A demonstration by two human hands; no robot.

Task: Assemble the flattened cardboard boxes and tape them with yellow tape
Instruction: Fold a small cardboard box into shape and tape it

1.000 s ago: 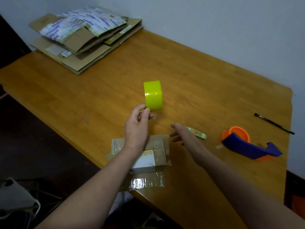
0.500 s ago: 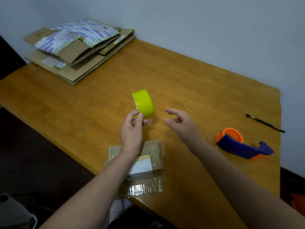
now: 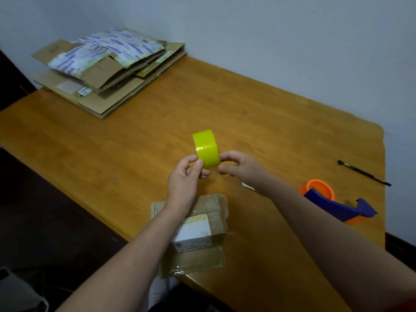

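Left hand [image 3: 183,176] pinches the yellow tape roll [image 3: 206,148] at its lower left edge between thumb and fingers. The right hand [image 3: 242,166] grips its lower right edge with curled fingers. The roll stands on edge just above both hands, over the wooden table [image 3: 247,113]. Nearer than the roll, a small labelled cardboard box [image 3: 209,212] lies under the left forearm. Far left of the roll is a stack of flattened cardboard boxes [image 3: 108,70], and to its right a blue-and-orange tape dispenser [image 3: 333,203].

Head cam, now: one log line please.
left hand: holds yellow tape roll | right hand: grips roll's right side | small box: near edge of table, no yellow tape | flattened boxes: stacked far left corner
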